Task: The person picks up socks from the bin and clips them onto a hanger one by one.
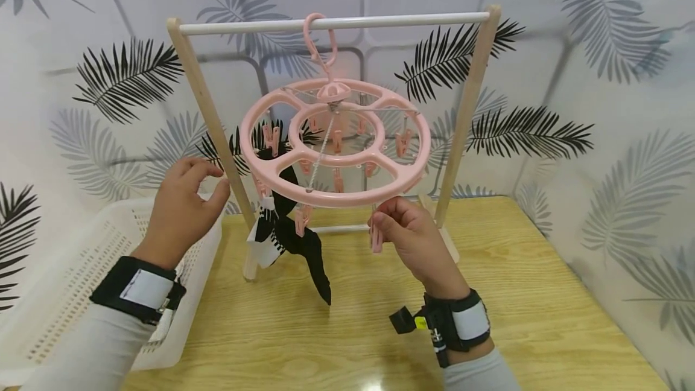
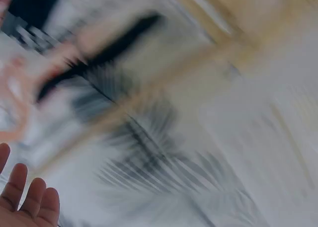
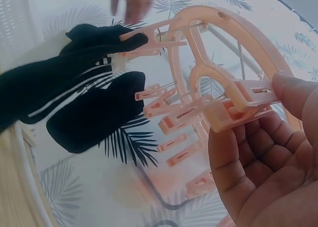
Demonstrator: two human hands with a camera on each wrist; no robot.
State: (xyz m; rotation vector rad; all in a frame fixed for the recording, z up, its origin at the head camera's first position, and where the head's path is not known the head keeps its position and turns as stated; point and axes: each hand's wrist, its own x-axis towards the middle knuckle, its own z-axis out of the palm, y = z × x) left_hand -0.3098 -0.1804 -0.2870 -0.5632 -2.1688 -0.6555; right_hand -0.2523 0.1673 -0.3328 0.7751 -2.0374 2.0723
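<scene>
A pink round clip hanger (image 1: 347, 200) hangs by its hook from the white bar of a small rack. At its front right, my right hand (image 1: 420, 243) pinches a pink clothespin (image 1: 376, 238) between thumb and fingers; the right wrist view shows this clothespin (image 3: 243, 105) close up. Black socks with white parts (image 1: 312, 252) dangle from clothespins on the hanger's left side. My left hand (image 1: 181, 210) is in the air left of the socks, thumb and fingers apart, holding nothing. Its fingers (image 2: 37, 197) appear relaxed at the edge of the blurred left wrist view.
The rack's wooden posts (image 1: 469, 113) stand on a wood-grain table (image 1: 380, 343). A white perforated basket (image 1: 203, 282) sits at the left, under my left forearm, with some fabric partly visible inside. Leaf-patterned covering (image 1: 613, 198) backs the table.
</scene>
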